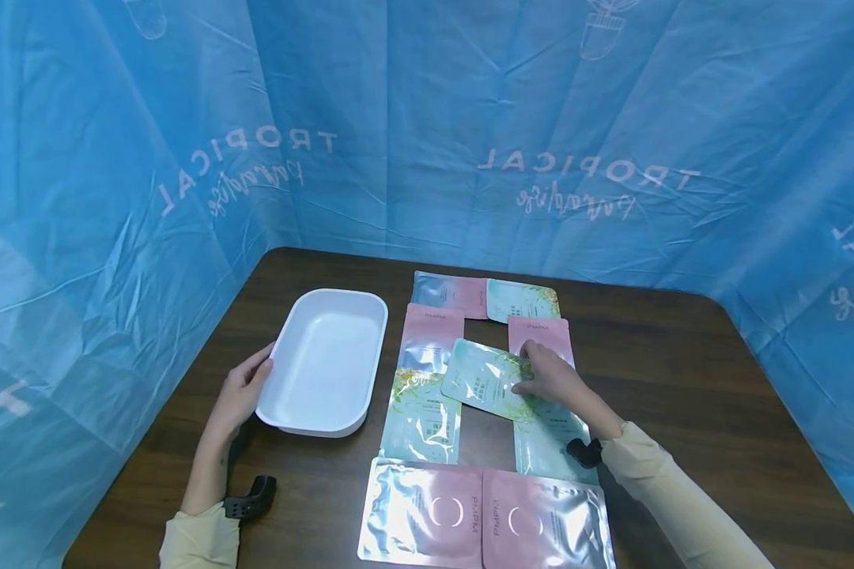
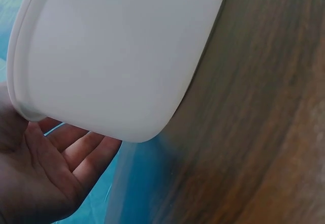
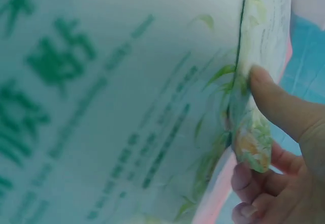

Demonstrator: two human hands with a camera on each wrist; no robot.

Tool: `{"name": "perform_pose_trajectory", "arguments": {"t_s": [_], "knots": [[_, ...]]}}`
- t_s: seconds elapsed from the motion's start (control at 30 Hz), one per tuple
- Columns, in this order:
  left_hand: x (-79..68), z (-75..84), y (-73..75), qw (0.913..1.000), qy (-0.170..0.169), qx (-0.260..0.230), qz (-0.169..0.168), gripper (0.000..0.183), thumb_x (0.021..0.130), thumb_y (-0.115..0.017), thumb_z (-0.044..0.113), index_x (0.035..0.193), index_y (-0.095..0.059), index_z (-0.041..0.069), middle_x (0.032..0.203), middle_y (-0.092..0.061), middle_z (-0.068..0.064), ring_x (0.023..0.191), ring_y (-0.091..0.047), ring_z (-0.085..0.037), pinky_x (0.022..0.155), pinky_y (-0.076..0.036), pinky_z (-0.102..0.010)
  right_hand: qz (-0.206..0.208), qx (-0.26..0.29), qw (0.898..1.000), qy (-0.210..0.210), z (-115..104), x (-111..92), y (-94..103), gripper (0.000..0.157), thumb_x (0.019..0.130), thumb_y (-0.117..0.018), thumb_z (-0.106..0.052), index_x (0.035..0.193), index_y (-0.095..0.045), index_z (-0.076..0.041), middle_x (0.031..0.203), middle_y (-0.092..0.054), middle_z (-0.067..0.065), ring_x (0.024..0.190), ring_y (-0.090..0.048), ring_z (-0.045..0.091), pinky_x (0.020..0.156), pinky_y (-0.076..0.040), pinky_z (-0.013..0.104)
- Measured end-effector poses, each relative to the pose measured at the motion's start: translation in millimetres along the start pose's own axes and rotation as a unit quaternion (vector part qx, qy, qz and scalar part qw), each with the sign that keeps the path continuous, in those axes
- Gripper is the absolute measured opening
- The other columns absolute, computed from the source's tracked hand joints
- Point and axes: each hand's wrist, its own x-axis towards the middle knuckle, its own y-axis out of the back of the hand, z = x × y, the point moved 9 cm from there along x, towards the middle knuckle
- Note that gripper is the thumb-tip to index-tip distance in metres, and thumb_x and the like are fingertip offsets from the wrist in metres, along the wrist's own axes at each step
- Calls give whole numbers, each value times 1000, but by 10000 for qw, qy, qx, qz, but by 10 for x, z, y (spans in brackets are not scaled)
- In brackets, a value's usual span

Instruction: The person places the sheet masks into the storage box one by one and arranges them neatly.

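Note:
My left hand (image 1: pixel 240 393) grips the left rim of a white plastic tub (image 1: pixel 325 356). In the left wrist view the thumb is at the tub's rim and the other fingers lie along its outer wall. My right hand (image 1: pixel 558 379) pinches one end of a green face mask packet (image 1: pixel 480 378), thumb on one face and fingers on the other. This packet slants across the middle, overlapping the left and right columns of packets. Under the right hand lie a pink packet (image 1: pixel 541 330) and a green packet (image 1: pixel 551 438), the latter partly hidden.
The left column has a pink packet (image 1: pixel 432 332) above a green packet (image 1: pixel 421 419). Another pink packet (image 1: pixel 455 294) and green packet (image 1: pixel 519 300) lie sideways at the back. Two pink packets (image 1: pixel 423 514) lie end to end in front. Blue curtains (image 1: pixel 441 103) surround the dark wooden table (image 1: pixel 669 379).

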Motion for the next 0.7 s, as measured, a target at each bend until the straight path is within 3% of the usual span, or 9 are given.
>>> {"name": "perform_pose_trajectory", "arguments": {"t_s": [0.23,0.33,0.47,0.6,0.7], "knots": [[-15,-15,14,9999,2,-2,139,52,103,-33,31,145,-30,0,142,-31,-28,118,-43,-45,91,-41,-54,653,298,9968,364,10,-37,68,16,84,-65,3,93,-55,-4,79,-58,4,66,-49,19,59,-43,33],[-14,-30,7,9999,72,-26,132,52,103,-33,31,145,-29,0,143,-31,-28,119,-43,-45,91,-41,-54,880,466,9933,593,-10,-61,146,15,84,-60,10,87,-57,-4,76,-58,3,64,-49,18,58,-43,32],[-4,-40,4,9998,131,-71,127,53,103,-33,33,145,-29,1,144,-30,-27,121,-40,-45,93,-38,-54,671,1247,9883,572,0,-111,272,10,88,-56,9,88,-57,-1,73,-57,6,56,-53,18,51,-47,32],[2,-38,8,9998,107,-100,132,53,102,-33,33,146,-29,2,144,-30,-27,122,-40,-44,93,-38,-55,367,2381,9705,100,46,-180,429,3,93,-52,3,95,-55,3,77,-55,12,56,-55,21,51,-51,33],[-7,-36,13,9998,90,-101,138,53,102,-33,33,146,-29,2,144,-30,-27,121,-40,-44,93,-38,-55,300,3279,9441,-187,12,-212,522,10,95,-51,0,101,-51,7,81,-54,13,59,-55,18,55,-52,30]]}}
